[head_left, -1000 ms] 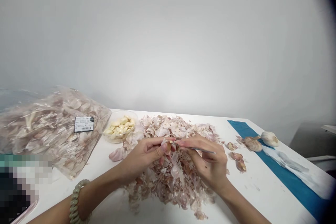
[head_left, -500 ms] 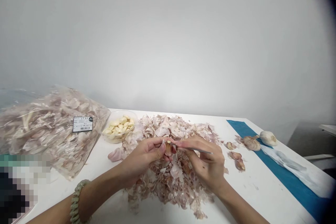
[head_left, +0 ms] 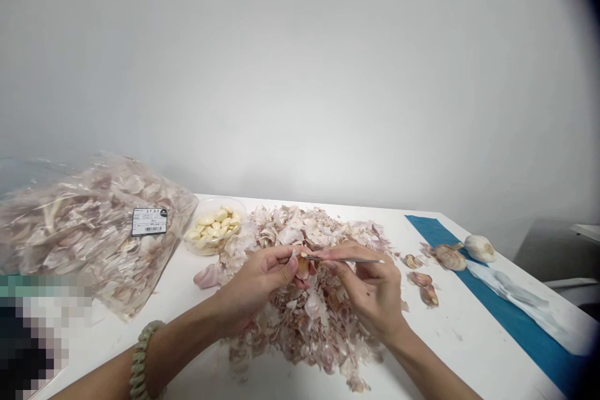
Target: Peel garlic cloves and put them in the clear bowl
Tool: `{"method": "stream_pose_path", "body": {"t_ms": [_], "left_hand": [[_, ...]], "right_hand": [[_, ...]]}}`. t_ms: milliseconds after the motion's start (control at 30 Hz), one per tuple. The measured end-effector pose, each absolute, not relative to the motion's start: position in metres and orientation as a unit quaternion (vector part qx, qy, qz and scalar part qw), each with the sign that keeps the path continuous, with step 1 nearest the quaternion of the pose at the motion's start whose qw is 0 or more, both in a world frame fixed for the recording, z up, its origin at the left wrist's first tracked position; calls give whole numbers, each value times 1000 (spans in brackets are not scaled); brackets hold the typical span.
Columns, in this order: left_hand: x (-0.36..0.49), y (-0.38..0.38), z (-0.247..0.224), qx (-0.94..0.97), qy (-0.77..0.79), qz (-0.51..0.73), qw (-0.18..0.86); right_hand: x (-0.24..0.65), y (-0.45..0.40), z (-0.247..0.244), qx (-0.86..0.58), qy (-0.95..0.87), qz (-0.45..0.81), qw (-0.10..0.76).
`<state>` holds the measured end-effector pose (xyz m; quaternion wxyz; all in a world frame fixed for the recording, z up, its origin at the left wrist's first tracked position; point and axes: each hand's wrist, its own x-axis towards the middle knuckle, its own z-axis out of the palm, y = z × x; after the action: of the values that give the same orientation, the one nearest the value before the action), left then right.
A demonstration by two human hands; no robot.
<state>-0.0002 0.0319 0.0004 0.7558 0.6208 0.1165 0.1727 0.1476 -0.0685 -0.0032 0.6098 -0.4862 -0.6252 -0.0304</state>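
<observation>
Pinched in my left hand (head_left: 255, 281) is a garlic clove (head_left: 304, 267) with brownish skin and a pale tip. My right hand (head_left: 375, 284) grips a thin metal tool (head_left: 359, 260), whose near end meets the top of the clove. Both hands are above a large heap of garlic skins (head_left: 314, 331). Behind my left hand, a clear plastic tub (head_left: 213, 249) holds several peeled cloves (head_left: 220, 219).
A clear bag of skins (head_left: 94, 225) with a label lies at the left. On the right are unpeeled cloves (head_left: 427, 294), a partly broken bulb (head_left: 450, 256), a whole bulb (head_left: 479, 248), a blue strip (head_left: 497, 312) and white plastic (head_left: 529, 306).
The metal tool has turned from sloping down to the right to nearly level. My right hand has shifted slightly with it; my left hand still holds the clove.
</observation>
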Motion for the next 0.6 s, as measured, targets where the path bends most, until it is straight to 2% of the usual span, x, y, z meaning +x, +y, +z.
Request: {"method": "stream_pose_path", "body": {"t_ms": [600], "left_hand": [[2,31,-3,607,138,175,763]], "right_hand": [[147,-70,-2,-500,-606,22,618]]}}
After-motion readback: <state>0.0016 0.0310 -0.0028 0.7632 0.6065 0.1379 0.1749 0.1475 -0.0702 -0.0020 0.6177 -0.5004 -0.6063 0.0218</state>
